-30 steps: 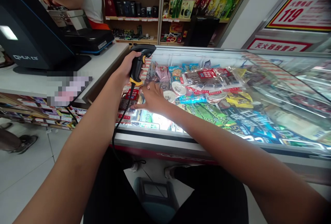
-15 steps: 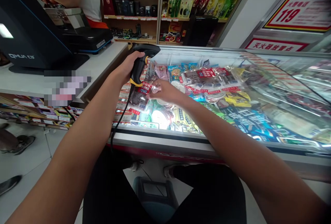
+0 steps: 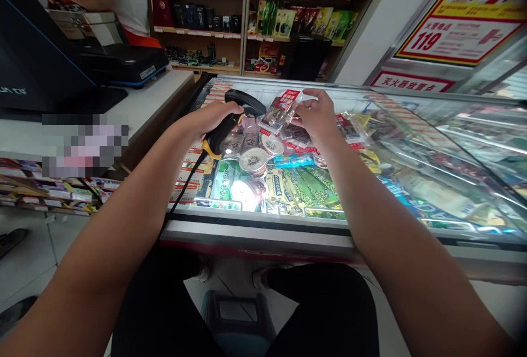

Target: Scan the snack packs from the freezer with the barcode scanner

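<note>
I have the left hand (image 3: 209, 118) wrapped tight around the grip of the black scanner (image 3: 230, 121), whose head tilts toward the packet on the right, its cord (image 3: 187, 184) trailing down over the freezer's front edge. My right hand (image 3: 317, 115) pinches a clear snack packet (image 3: 282, 112) with a red label, lifted above the goods and held just beside the scanner's head (whether the two touch, I cannot tell). Below both hands sits the open chest freezer (image 3: 255, 230), packed with green wrappers, round tubs and blue bags. To the left runs a white counter (image 3: 156, 99) with a dark screen (image 3: 37, 66), and a person in a white shirt (image 3: 132, 0) stands behind it. Shelves (image 3: 247, 16) of boxed goods line the back wall.
</note>
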The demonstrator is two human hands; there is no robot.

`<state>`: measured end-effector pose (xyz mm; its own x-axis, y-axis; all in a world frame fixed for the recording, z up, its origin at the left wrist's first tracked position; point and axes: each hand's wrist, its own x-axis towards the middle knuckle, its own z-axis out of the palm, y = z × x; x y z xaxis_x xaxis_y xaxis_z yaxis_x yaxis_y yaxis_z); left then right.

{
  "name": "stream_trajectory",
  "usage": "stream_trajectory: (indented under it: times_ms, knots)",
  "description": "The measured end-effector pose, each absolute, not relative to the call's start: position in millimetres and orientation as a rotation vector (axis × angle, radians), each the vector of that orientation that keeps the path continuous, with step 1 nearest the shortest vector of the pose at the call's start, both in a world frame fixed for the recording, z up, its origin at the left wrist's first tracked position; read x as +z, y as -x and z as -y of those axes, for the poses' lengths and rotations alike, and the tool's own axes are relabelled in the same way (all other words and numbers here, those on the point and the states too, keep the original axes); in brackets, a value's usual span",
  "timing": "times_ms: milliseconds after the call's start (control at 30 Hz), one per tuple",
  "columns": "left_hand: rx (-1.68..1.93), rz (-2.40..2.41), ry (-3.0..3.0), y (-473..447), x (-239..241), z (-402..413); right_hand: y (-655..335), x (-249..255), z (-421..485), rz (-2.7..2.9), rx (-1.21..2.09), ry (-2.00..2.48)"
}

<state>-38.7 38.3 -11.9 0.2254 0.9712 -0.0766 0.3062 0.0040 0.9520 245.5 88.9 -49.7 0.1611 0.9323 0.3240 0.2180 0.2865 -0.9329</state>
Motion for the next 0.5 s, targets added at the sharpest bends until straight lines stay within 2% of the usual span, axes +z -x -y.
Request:
stream_trajectory:
  times_ms: [167, 500]
  knots:
    - [0.716, -1.25, -1.722, 36.3, -9.9, -32.9, -254.3, -56.3, -97.7, 1.35, 0.72, 1.235]
    - [0.705, -1.206, -1.834, 25.2, -3.4, -20.5, -250.1, -53.0, -90.6, 1.336, 0.72, 1.24]
